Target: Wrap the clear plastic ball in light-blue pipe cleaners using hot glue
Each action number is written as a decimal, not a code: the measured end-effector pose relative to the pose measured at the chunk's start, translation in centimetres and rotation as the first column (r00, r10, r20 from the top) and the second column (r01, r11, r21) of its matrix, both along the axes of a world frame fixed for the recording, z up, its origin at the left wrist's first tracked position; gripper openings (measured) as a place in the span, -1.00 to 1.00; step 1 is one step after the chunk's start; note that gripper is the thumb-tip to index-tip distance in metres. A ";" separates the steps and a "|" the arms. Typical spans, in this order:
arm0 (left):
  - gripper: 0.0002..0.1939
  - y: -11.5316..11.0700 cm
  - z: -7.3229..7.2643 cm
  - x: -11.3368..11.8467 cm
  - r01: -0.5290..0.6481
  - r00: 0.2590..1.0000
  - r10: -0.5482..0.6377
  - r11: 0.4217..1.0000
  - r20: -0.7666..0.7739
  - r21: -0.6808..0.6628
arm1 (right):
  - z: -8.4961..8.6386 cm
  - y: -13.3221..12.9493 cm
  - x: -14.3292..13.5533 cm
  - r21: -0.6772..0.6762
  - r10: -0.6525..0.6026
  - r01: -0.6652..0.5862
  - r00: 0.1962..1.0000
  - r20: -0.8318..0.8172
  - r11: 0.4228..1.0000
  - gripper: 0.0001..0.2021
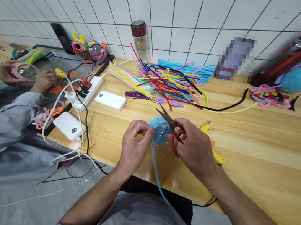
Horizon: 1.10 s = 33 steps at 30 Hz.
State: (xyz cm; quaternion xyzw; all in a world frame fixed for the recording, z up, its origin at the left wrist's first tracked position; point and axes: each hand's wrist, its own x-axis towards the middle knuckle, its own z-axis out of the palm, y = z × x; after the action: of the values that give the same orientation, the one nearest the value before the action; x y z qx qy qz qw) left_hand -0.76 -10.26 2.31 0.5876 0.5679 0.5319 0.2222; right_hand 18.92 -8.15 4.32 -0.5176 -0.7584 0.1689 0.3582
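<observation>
Between my hands sits a clear plastic ball point(161, 133), its upper left side wrapped in light blue pipe cleaner. My left hand point(136, 141) pinches the blue pipe cleaner point(156, 166) at the ball's left edge, and its loose length hangs down over the table edge toward my lap. In my right hand point(194, 145) is a pair of scissors point(169, 119) with orange handles, the dark blades parted and pointing up and left above the ball. Just right of that hand lies a yellow glue gun point(217, 157), partly hidden behind it.
Pipe cleaners point(170, 81) of many colours lie heaped at the back. To the left are a white power bank point(111, 100), a power strip point(92, 90) and tangled cables. A co-worker's hands point(43, 81) hold a pink-rimmed ball farther left. A red thermos point(297, 53) leans at right.
</observation>
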 end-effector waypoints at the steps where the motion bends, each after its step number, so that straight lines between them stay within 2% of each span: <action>1: -0.84 0.0 0.0 0.0 -0.001 1.000 0.001 1.000 -0.004 -0.002 | -0.1 -0.1 0.0 0.010 0.001 -0.001 1.000 -0.002 1.000 -0.66; 23: -0.79 0.6 -0.1 0.3 -0.017 0.998 0.020 0.998 -0.060 0.057 | -0.7 -0.3 -0.2 0.159 0.019 -0.019 1.000 0.005 0.987 -0.69; 33: -0.81 2.9 0.1 0.8 0.002 0.998 0.000 0.999 -0.069 0.041 | -0.5 0.4 -0.3 0.045 -0.049 0.049 0.999 -0.006 0.998 -0.70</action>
State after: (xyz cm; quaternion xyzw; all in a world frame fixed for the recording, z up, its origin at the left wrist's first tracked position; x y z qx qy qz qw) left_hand 0.04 -7.41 2.41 0.6103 0.5638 0.5228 0.1907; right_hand 18.60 -7.71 3.82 -0.5272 -0.7483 0.1442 0.3759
